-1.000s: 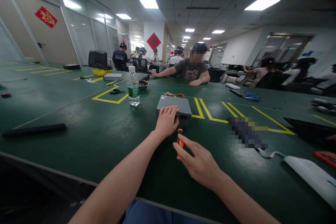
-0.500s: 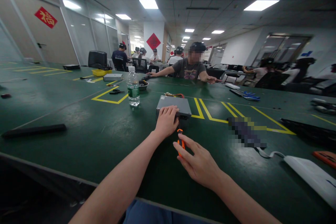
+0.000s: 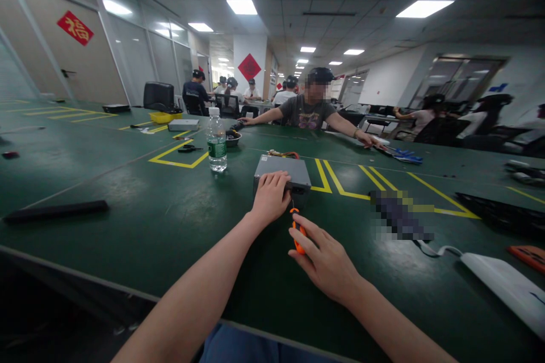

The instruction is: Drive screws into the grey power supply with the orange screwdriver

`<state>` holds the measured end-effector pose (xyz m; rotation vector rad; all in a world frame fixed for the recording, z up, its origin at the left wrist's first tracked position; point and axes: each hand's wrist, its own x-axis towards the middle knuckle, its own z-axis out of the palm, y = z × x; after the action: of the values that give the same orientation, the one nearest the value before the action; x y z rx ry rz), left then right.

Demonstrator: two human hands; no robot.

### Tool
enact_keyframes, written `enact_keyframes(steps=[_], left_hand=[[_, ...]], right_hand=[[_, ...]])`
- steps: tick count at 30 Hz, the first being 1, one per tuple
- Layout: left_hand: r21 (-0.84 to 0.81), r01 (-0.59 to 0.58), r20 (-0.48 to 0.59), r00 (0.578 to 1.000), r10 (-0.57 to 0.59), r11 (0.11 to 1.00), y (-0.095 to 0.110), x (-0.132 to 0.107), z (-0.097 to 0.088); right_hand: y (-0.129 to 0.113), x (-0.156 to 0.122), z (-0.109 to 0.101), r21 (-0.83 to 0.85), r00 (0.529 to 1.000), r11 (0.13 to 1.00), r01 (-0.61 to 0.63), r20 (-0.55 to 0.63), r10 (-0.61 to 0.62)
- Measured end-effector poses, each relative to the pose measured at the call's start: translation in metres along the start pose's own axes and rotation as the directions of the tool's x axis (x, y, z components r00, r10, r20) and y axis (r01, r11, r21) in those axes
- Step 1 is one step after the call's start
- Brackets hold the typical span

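Observation:
A grey computer power supply point(image 3: 286, 168) lies on the green table, its socket side facing me and coloured cables at its back. My left hand point(image 3: 271, 195) grips its front left part, fingers over the top and thumb down the front face. In my right hand point(image 3: 326, 255) is a screwdriver point(image 3: 298, 239) with an orange and black handle, held between thumb and fingers. Its thin shaft points at the front face of the power supply. I cannot tell whether the tip touches it, since it lies close to my left thumb.
A water bottle point(image 3: 217, 144) stands left of the power supply, before a small bowl point(image 3: 233, 139). A black bar point(image 3: 55, 211) lies at left. To the right are a white power strip point(image 3: 504, 283) and blue-handled pliers point(image 3: 406, 155). Across the table sits a person point(image 3: 307, 109).
My right hand and the screwdriver have shifted slightly right, and more of the shaft shows. My left hand stays put. The person opposite has stretched an arm toward the tools at right.

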<state>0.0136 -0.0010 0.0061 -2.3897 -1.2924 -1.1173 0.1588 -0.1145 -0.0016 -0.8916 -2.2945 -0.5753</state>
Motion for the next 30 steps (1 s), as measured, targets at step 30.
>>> enact_keyframes(steps=[30], left_hand=[[-0.011,-0.002,-0.018,1.0,0.002,1.0,-0.002,0.001,0.004]], right_hand=[[0.027,0.003,0.0,-0.224,0.969,0.953,0.203,-0.091,-0.228]])
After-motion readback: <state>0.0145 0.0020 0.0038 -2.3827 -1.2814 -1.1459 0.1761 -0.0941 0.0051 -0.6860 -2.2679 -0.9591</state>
